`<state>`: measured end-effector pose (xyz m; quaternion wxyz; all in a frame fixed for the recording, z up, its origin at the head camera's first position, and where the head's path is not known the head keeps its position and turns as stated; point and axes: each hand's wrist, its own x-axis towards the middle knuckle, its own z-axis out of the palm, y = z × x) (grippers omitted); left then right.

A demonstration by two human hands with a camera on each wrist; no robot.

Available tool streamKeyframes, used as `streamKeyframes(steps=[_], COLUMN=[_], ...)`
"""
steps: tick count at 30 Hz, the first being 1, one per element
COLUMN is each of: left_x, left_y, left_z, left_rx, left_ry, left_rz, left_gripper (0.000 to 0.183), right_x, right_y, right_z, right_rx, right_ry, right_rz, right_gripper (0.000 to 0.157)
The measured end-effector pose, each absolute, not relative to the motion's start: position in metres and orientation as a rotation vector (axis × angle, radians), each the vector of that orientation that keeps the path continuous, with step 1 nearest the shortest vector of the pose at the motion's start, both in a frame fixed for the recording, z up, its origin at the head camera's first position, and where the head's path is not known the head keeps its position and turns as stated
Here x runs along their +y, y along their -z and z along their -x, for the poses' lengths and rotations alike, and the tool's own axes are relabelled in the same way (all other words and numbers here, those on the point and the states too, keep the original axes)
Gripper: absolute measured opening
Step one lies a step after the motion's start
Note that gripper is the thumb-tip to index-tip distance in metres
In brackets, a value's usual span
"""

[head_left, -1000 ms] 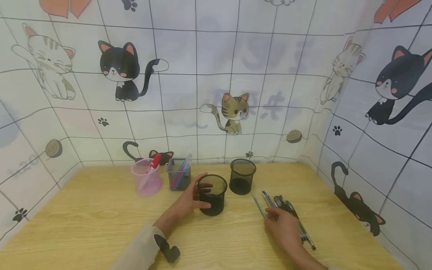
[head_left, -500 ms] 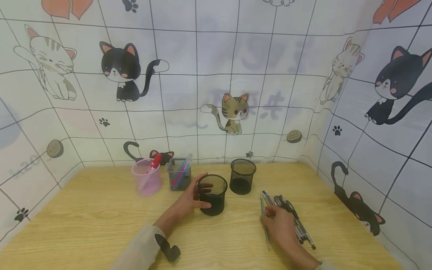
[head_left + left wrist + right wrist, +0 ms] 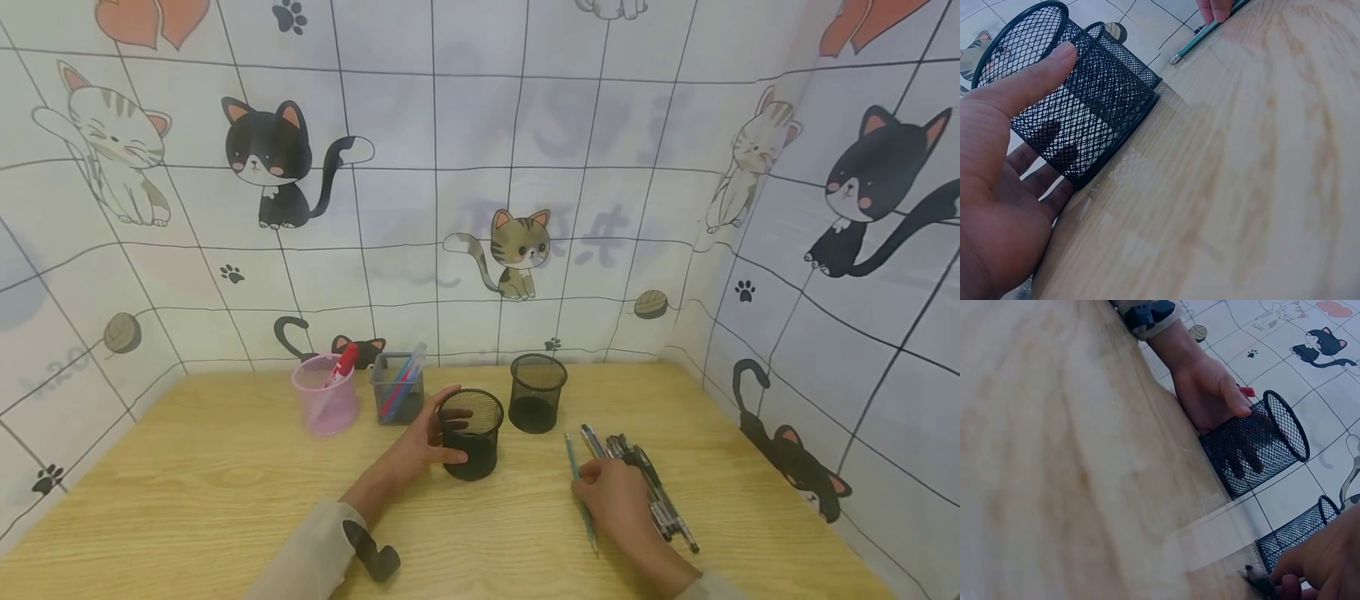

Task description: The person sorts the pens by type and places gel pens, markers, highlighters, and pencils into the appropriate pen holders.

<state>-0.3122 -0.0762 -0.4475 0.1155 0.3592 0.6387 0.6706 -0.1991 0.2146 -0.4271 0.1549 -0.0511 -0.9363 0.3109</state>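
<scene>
While the left end of the row is taken by a pink cup (image 3: pixel 330 412), beyond and left of the fingers of the left hand (image 3: pixel 422 442), a red marker (image 3: pixel 345 364) is seen leaning inside it. Next rightward, near those same fingers, a square mesh holder (image 3: pixel 408 411) is placed; slanted pens (image 3: pixel 403 383) are held in it. A black mesh cup (image 3: pixel 480 458) is gripped upright on the worktop (image 3: pixel 225 475), its side clasped between the left thumb and widely curved fingers. Beyond and right of these, a second black cup (image 3: pixel 535 417) is stood upright.

Further right, a green pencil (image 3: pixel 572 457) is pinched by the right hand (image 3: pixel 617 500), fingers drawn narrow. One end is extended past the fingertips, the other back alongside the hand; whether the worktop is touched by it cannot be told. Just right of the right fingers, a pile of dark and clear pens (image 3: pixel 662 496) is laid, partly hidden by the hand.
</scene>
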Motion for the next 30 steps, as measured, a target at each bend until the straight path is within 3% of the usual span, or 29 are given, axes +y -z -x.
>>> streamKeyframes(steps=[12,30], left_x=[-0.078,-0.077], left_y=[0.447,0.447], left_z=[0.314,0.31], left_rx=[1.859,1.886], left_ry=[-1.96,-1.969], left_rz=[-1.095,-1.059], left_gripper=[0.097,0.099], right_x=[0.219,0.219], right_y=[0.425,0.38], right_z=[0.208,0.208], right_rx=[-2.74,-2.391], right_ry=[-0.974,-1.813], right_rz=[0.178,0.261], right_gripper=[0.013,0.029])
